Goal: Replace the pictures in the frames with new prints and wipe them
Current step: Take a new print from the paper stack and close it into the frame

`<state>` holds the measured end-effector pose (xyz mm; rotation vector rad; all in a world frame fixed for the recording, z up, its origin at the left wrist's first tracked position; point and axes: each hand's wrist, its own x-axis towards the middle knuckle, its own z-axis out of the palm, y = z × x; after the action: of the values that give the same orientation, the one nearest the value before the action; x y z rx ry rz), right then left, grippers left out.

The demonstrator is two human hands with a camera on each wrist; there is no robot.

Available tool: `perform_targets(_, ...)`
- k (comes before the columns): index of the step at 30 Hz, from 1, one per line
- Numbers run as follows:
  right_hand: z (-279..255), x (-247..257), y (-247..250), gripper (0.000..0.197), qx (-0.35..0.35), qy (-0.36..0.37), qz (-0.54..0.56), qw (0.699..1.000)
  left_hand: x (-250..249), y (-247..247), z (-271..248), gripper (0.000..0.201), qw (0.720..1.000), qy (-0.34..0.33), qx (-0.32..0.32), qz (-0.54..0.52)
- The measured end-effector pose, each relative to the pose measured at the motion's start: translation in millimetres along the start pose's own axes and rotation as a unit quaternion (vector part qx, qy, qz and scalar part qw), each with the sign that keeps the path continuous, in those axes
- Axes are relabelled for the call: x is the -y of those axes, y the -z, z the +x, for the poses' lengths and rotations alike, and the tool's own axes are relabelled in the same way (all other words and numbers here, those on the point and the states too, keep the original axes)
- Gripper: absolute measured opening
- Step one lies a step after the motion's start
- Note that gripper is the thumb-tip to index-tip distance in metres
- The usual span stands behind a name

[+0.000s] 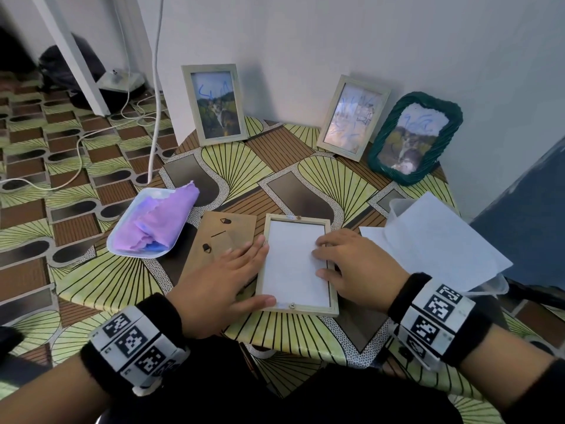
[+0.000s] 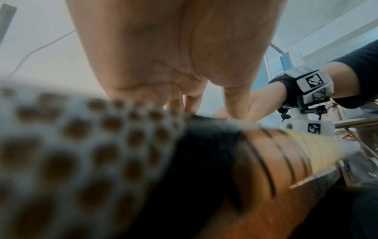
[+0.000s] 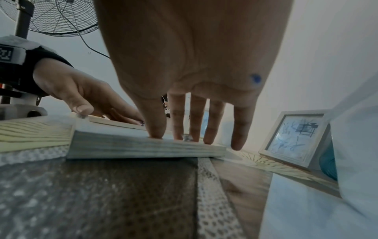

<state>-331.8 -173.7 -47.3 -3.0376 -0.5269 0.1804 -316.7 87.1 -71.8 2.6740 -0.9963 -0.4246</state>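
A pale wooden frame [image 1: 334, 307] lies face down on the table near me, with the white back of a print [image 1: 293, 264] inside it. My left hand [image 1: 229, 280] lies flat with straight fingers along the frame's left edge. My right hand [image 1: 351, 264] rests its fingertips on the print and the frame's right edge [image 3: 143, 148]. The frame's brown backing board [image 1: 226, 234] lies just to the left. Three frames with scribbled pictures lean on the wall: one light frame [image 1: 214, 104], another [image 1: 353, 116], and a green woven one [image 1: 415, 137].
A white tray [image 1: 128, 215] holds a purple cloth [image 1: 159, 220] at the left. Loose white sheets [image 1: 437, 240] lie over a clear container [image 1: 397, 203] at the right. The table [image 1: 305, 332] has a patterned cover. White cables [image 1: 154, 87] trail over the floor at left.
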Motion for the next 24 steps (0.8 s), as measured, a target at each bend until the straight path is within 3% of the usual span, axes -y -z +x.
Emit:
perform_targets(4, 1, -2, -2, 0.040, -0.002, 0.021, -0.013, 1.000, 5, 9, -4, 0.089, 0.999, -0.002, -0.021, -0.036)
perform_targets(7, -1, -3, -4, 0.039, -0.007, 0.027, -0.012, 1.000, 16, 20, -9, 0.090, 0.998, -0.001, -0.042, 0.035)
perform_targets(13, -4, -1, -6, 0.040, -0.005, 0.028, -0.018, 0.999, 37, 20, -27, 0.104, 0.985, 0.008, 0.089, 0.146)
perform_targets(18, -5, 0, -9, 0.040, 0.000, 0.024, -0.013, 1.000, 46, 18, -51, 0.108, 0.977, -0.053, 0.103, 0.180)
perform_targets(24, -7, 1, -12, 0.046, 0.011, 0.016, 0.004, 1.000, 44, 16, -77, 0.064, 0.988, -0.105, 0.042, 0.106)
